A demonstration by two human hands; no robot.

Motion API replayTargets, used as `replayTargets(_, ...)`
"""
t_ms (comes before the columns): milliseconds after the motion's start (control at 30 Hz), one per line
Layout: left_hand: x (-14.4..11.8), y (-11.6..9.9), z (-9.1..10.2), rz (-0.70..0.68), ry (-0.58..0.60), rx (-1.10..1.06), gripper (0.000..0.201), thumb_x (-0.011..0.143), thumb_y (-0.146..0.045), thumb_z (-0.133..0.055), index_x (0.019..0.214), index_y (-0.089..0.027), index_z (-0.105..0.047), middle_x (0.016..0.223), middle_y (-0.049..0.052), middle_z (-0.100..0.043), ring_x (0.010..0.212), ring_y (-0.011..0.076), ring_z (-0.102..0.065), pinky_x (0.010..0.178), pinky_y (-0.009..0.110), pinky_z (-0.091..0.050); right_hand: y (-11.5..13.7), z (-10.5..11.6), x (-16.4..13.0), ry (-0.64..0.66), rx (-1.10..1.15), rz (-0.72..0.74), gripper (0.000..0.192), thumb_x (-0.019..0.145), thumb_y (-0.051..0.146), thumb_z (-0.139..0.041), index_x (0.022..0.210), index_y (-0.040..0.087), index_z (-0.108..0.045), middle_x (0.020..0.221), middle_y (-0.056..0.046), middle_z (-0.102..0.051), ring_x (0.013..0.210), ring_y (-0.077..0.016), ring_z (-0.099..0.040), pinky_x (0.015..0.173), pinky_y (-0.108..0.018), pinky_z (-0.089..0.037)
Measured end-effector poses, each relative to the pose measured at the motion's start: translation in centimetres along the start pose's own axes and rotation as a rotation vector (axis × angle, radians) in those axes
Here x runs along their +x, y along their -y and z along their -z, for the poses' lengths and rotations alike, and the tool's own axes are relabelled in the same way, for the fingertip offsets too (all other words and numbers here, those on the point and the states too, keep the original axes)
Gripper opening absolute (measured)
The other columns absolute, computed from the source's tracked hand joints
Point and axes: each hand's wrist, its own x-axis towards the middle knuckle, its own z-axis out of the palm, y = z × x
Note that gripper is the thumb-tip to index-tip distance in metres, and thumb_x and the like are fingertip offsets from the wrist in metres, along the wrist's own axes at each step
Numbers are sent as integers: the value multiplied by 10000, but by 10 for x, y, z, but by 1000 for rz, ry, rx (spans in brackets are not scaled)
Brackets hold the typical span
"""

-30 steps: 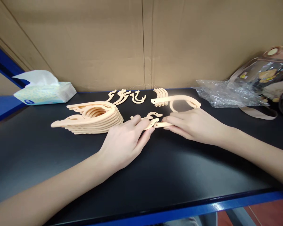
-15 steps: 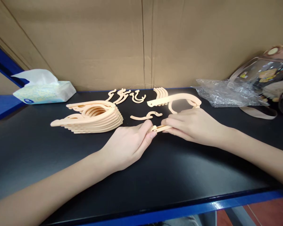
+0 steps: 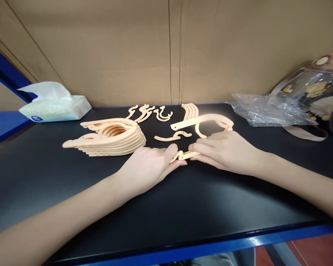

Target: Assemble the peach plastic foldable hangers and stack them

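My right hand is closed around a cream plastic folding hanger. One arm of it arches above my fingers, and the tip of another arm points left out of my grip. My left hand pinches a small cream hanger piece between thumb and fingers. Its end meets the arm's tip; whether the two are joined I cannot tell. Just beyond my fingertips lies a loose curved hanger part. Left of it is a neat stack of folded hangers.
Several loose hanger hooks and a row of curved hanger parts lie along the back of the black table. A tissue pack sits back left. Crumpled clear plastic and a transparent bag are at right.
The arm's tip and the small piece have shifted against each other, showing more of the piece beside my left thumb. The hanger's upper arm has tilted slightly down and left.
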Motion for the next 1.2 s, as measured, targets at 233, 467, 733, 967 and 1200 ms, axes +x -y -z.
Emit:
replayTargets(233,0,3,0,-64,-61,67,322,990,-420,-363,843,-156,-475,572,10,-628,407,168,-559,380,242,-181,3,-1,0,5,42,-23,371,1013,357,-319,945,189,-643,719,-2,-671,561,-140,-571,519,-278,-285)
replayTargets(467,-1,4,2,-106,-61,116,403,1016,-408,-227,822,-157,-476,572,23,-615,423,169,-568,375,255,-185,4,0,-1,11,74,-42,399,1019,373,-290,974,192,-643,709,-5,-667,540,-124,-561,485,-266,-250)
replayTargets(733,-1,3,2,-121,-54,153,369,1010,-368,-289,777,-157,-484,569,16,-592,436,176,-582,384,259,-149,5,2,1,166,251,-114,357,1010,381,-325,972,207,-634,766,-9,-684,641,-148,-609,528,-274,-272)
replayTargets(967,-1,0,5,-170,-152,218,286,961,-304,-377,741,-168,-498,566,-6,-564,453,163,-578,402,287,-192,6,7,3,245,389,-125,349,1012,377,-328,981,211,-633,751,-7,-676,685,-159,-597,596,-285,-317)
replayTargets(1200,-2,2,5,-138,-123,95,314,982,-340,-359,752,-170,-491,572,1,-587,445,154,-553,413,266,-184,6,5,2,234,373,-137,376,1014,388,-307,981,210,-637,778,-15,-677,677,-153,-604,582,-275,-297)
